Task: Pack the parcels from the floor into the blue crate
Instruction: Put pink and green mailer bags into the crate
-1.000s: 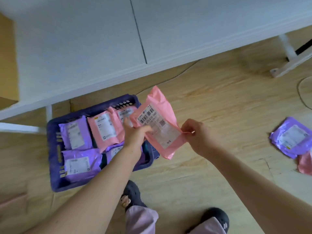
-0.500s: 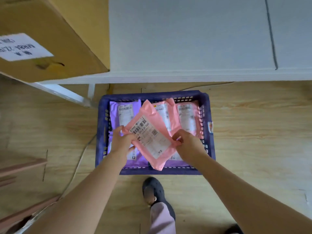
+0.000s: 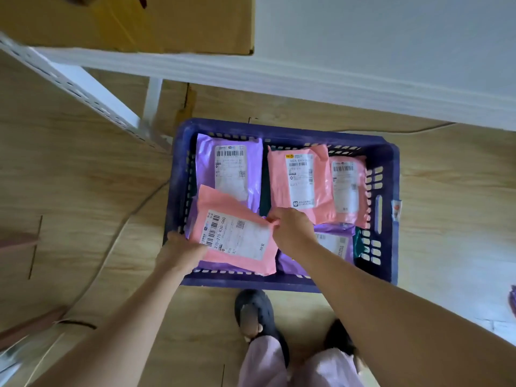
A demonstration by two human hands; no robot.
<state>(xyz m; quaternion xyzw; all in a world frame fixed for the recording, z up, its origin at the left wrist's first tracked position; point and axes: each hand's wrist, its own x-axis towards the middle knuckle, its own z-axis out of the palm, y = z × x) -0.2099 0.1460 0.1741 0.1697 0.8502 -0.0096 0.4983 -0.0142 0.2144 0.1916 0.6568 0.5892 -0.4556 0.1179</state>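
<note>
Pink parcel (image 3: 236, 236) now down inside blue crate (image 3: 388, 174), near-left corner.

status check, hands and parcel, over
Left hand and right hand both grip pink parcel. Parcel low in crate, over a purple parcel. Nothing in the way.

Cardboard box (image 3: 139, 20) on white shelf (image 3: 363, 46), wood floor (image 3: 69, 177) — thin cable (image 3: 122, 227), dark slippers (image 3: 257, 311)

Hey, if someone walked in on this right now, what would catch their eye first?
The blue crate on the wooden floor, mid-frame, filled with pink and purple parcels. A pink parcel is held at its near-left corner: the person's left grip holds the near-left edge, the right grip pinches the right corner. A cardboard box sits top left.
</note>
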